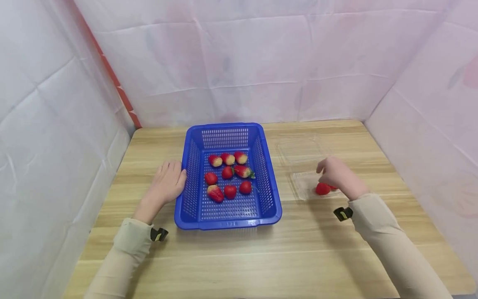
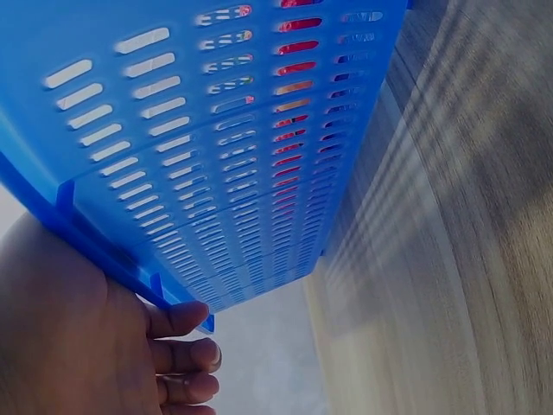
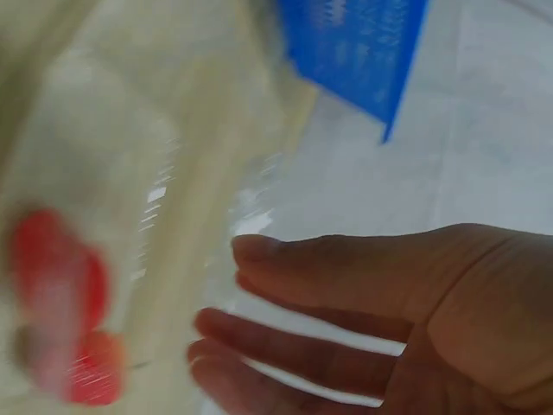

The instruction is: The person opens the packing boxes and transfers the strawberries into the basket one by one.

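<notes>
A blue perforated basket (image 1: 228, 224) stands on the table with several strawberries (image 1: 215, 193) spread over its floor, some red all over and some with pale ends. My left hand (image 1: 168, 182) rests against its left rim. In the left wrist view the thumb lies along the basket's edge (image 2: 130, 278) and the fingers extend loosely below. Over a clear plastic box (image 1: 301, 190) on the right hovers my right hand (image 1: 341, 177), fingers apart and nothing between them. Red strawberries (image 1: 323, 189) lie in that box, partly hidden by the hand; the right wrist view shows them blurred.
The clear box's lid (image 1: 300, 149) lies folded back behind it. Wood-grain table (image 1: 239, 261) runs under everything. White cloth walls (image 1: 254, 62) enclose the back and both sides, with a red strip (image 1: 108, 68) at the back left corner.
</notes>
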`<action>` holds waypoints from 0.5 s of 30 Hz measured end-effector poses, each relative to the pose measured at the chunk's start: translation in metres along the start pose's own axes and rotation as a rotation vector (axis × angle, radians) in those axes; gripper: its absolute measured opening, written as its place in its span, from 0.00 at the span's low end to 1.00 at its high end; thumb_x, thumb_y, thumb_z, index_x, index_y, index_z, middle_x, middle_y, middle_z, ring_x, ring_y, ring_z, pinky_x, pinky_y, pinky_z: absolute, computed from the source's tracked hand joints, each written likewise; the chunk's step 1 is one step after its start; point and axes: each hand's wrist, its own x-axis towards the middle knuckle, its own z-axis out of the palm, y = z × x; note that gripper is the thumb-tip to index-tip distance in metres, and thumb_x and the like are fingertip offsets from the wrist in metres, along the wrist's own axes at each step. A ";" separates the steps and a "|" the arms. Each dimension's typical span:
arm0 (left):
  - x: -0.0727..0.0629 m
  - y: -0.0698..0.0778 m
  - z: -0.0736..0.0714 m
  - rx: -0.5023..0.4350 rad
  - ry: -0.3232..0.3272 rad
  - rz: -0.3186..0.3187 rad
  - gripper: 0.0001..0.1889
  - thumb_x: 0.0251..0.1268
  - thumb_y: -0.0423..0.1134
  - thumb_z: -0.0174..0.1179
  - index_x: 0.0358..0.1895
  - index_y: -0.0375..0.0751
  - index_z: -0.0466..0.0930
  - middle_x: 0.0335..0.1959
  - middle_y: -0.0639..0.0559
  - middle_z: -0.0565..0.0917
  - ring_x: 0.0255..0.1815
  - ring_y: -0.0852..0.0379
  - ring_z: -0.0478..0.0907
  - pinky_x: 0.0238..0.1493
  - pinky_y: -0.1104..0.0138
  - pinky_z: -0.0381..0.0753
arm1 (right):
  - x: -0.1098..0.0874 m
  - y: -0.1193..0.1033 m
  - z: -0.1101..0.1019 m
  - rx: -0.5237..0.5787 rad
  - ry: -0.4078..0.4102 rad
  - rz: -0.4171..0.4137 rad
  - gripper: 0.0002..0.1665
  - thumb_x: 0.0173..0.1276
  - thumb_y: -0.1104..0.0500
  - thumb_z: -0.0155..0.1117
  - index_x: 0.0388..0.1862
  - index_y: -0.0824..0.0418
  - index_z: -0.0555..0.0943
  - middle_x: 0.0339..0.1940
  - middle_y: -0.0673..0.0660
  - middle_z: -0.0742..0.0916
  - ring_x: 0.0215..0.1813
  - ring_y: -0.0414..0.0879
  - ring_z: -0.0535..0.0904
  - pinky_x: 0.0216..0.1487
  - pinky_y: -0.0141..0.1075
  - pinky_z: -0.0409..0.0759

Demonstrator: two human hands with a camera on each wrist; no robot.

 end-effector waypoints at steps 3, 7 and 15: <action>0.001 0.000 0.000 -0.003 0.004 0.007 0.15 0.77 0.43 0.37 0.45 0.33 0.67 0.37 0.42 0.69 0.41 0.43 0.64 0.42 0.54 0.63 | -0.005 0.018 0.006 0.020 0.012 -0.008 0.21 0.42 0.76 0.60 0.40 0.81 0.80 0.31 0.71 0.83 0.26 0.49 0.79 0.26 0.40 0.78; 0.003 0.001 -0.001 0.000 -0.005 0.005 0.15 0.78 0.43 0.37 0.45 0.33 0.67 0.37 0.42 0.69 0.41 0.43 0.64 0.42 0.54 0.62 | -0.010 0.033 0.014 0.018 0.014 0.009 0.21 0.42 0.77 0.62 0.40 0.80 0.81 0.30 0.66 0.85 0.32 0.52 0.80 0.30 0.41 0.79; 0.002 0.001 0.000 -0.022 -0.006 0.000 0.16 0.77 0.43 0.37 0.46 0.32 0.67 0.38 0.41 0.70 0.43 0.42 0.64 0.46 0.51 0.63 | -0.004 0.044 0.033 0.002 0.012 0.028 0.20 0.45 0.74 0.70 0.41 0.76 0.82 0.32 0.66 0.86 0.36 0.57 0.82 0.39 0.48 0.78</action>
